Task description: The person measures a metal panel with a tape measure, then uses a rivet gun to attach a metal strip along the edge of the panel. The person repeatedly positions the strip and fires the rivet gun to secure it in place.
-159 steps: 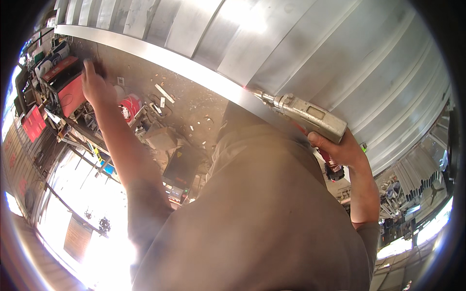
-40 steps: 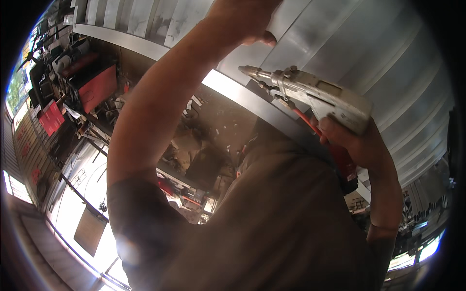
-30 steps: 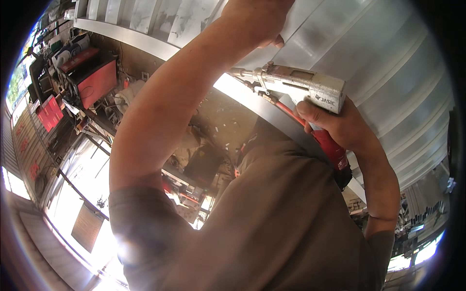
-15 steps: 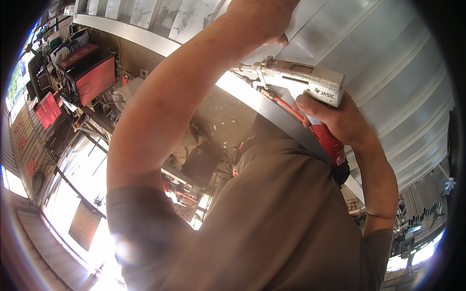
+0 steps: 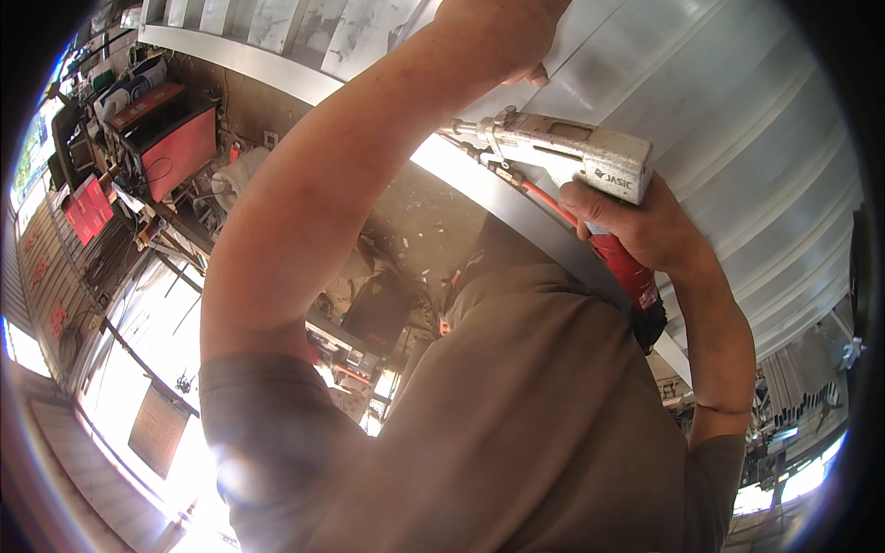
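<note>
My right hand (image 5: 636, 221) is wrapped round the red grip of a white, boxy welding gun (image 5: 590, 147). Its thumb lies along the side of the gun's body. A metal nozzle points left, and its tip passes out of sight behind my left forearm. At the top edge, my left hand (image 5: 512, 41) reaches over the ribbed silvery metal panel (image 5: 701, 111). Only its back and a fingertip or two show, close to the panel's surface; the rest of the fingers are hidden. An orange-red hose (image 5: 546, 198) runs beneath the gun.
A flat metal edge strip (image 5: 470, 189) borders the panel on my side. To the left stands a red and black machine (image 5: 180, 152) amid clutter. Long metal profiles (image 5: 797, 382) are stacked at the right. Bright light comes in at the lower left.
The welding gun has tilted very slightly in my right hand, with its body a touch further left. My left arm has hardly moved.
</note>
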